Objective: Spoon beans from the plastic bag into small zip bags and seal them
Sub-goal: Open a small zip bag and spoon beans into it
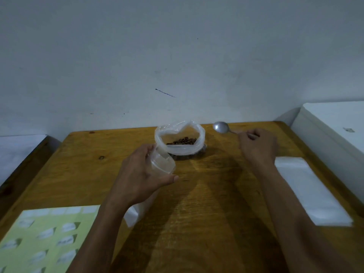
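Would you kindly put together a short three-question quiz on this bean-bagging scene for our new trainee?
1. True or false: the spoon is loaded with beans.
2. Which hand holds the small zip bag? A) left hand B) right hand C) neither
3. Fill in: the stack of white bags lies on the table to the ____ of the right forearm.

Key
1. False: the bowl of the spoon looks empty, and the beans are in the open plastic bag.
2. A: the left hand holds the small zip bag, mouth open towards the plastic bag.
3. Right.
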A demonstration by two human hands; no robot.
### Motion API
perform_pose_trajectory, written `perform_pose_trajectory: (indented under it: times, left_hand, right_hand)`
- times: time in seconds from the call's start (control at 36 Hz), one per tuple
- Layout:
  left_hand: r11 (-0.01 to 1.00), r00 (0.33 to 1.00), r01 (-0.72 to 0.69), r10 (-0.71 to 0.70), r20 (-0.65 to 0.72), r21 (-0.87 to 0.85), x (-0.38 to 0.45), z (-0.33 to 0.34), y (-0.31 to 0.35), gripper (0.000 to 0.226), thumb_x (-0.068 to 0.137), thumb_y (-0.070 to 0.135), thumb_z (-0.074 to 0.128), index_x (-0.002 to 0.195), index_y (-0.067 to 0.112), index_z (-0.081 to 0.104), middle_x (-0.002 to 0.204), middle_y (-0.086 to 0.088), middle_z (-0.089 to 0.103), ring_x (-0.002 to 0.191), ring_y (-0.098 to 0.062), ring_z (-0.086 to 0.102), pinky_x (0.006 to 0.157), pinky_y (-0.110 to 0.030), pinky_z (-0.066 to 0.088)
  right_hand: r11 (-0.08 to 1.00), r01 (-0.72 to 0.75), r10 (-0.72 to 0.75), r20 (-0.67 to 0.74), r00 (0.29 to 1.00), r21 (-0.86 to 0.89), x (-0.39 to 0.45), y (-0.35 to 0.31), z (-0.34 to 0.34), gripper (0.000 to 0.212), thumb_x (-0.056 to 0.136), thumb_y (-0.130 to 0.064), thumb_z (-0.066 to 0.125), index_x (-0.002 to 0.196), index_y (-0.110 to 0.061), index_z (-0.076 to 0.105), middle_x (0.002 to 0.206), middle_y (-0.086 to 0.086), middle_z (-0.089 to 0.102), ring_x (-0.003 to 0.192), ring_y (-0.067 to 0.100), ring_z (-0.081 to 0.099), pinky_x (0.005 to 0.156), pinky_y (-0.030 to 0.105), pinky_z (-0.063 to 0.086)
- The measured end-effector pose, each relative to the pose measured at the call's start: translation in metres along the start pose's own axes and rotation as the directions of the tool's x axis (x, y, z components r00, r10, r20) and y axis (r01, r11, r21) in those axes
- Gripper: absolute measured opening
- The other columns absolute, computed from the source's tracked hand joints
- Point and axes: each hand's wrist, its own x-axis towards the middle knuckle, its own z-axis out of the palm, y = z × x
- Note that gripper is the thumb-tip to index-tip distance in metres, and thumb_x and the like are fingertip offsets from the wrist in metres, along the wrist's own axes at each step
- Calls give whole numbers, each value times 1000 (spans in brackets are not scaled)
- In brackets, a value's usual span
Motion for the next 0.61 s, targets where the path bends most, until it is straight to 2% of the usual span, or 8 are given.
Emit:
perform_pose_trajectory:
  times: [0.06,0.14,0.22,0.28,0.33,0.47,0.61]
  left_hand:
    - [1000,1000,-2,2,-8,-4,-1,-2,0,100,56,55,88,140,21,46,120,14,54,104,-8,52,70,-15,41]
    - [1000,1000,2,-2,-15,-1,-1,-4,1,99,57,56,88,140,23,45,118,16,51,104,-7,51,69,-15,40]
    - [1000,1000,9,-9,-22,-19,-1,-6,1,100,56,55,89,140,23,46,119,16,52,104,-7,51,71,-17,41]
    - [1000,1000,8,-8,-21,-18,-2,-7,1,99,56,54,89,140,23,46,116,18,50,102,-7,51,68,-13,39]
    - [1000,1000,9,-10,-19,-13,-2,-8,1,98,56,52,89,139,23,46,114,18,49,100,-5,50,66,-10,38]
    - [1000,1000,10,-10,-20,0,-2,-11,-1,98,55,54,89,138,24,46,115,18,50,101,-6,50,67,-10,38]
    - [1000,1000,10,-10,-20,-1,-1,-9,-2,101,53,56,90,139,23,46,124,12,54,107,-9,50,78,-23,44]
  right_hand:
    - [978,-32,28,23,999,206,-2,-13,-8,14,84,-21,69,73,-14,70,62,-1,71,61,14,68,59,31,55]
    - [875,-64,-2,135,991,480,-9,-37,-20,10,88,-23,74,80,-18,73,69,3,73,60,10,67,55,26,51]
    - [817,-64,-71,210,975,573,-18,-58,-21,9,92,-20,70,88,-15,75,76,8,76,65,15,70,55,23,51]
    - [845,10,-145,211,967,535,-25,-64,-14,9,93,-16,68,90,-12,77,75,6,76,65,16,71,55,23,53]
    - [902,129,-235,220,947,412,-32,-64,-4,9,92,-15,69,91,-13,78,71,1,75,63,13,72,56,22,55]
    - [928,352,-372,292,881,122,-44,-48,11,9,89,-24,73,91,-18,79,71,-11,70,65,-4,64,57,3,45]
    - [906,421,-400,395,827,38,-50,-41,8,14,92,-31,70,90,-19,78,76,-14,65,70,-9,58,54,1,41]
